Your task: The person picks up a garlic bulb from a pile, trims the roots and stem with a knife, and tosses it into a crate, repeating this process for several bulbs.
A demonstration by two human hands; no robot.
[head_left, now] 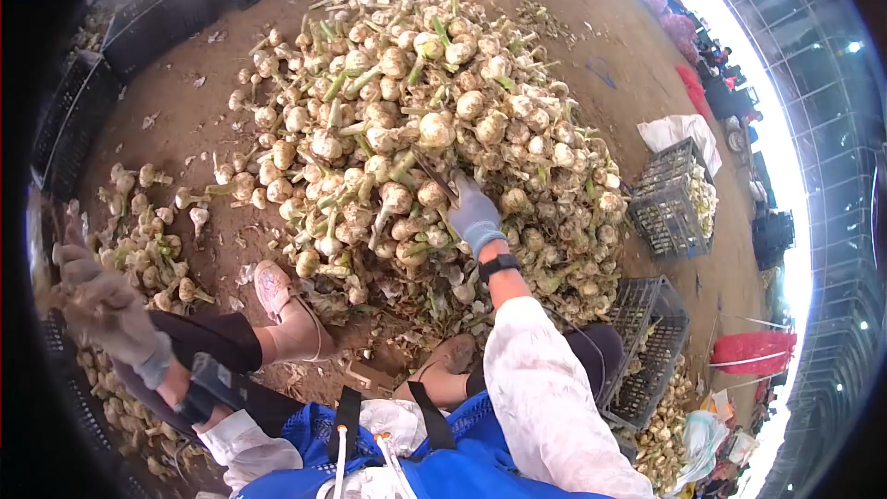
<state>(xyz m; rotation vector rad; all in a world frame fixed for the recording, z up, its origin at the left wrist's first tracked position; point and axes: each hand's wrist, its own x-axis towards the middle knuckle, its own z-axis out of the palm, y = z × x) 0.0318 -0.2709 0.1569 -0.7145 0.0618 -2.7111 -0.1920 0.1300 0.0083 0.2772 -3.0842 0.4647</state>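
A large heap of garlic bulbs [480, 129] with cut stems covers the ground in front of me. My right hand [475, 212], in a grey glove, is closed around a dark tool [436, 176], probably cutters, whose blades reach over the bulbs at the heap's near side. At the far left, my left hand [102, 300], also gloved, is raised above a smaller scatter of garlic [148, 249]. Motion smears its fingers, and whether it holds anything cannot be made out.
Black crates [166, 32] line the upper left. On the right stand a crate with garlic [670, 203] and a tilted crate [647, 342] close to my right knee. A red bag [753, 352] lies farther right. My feet are between the piles.
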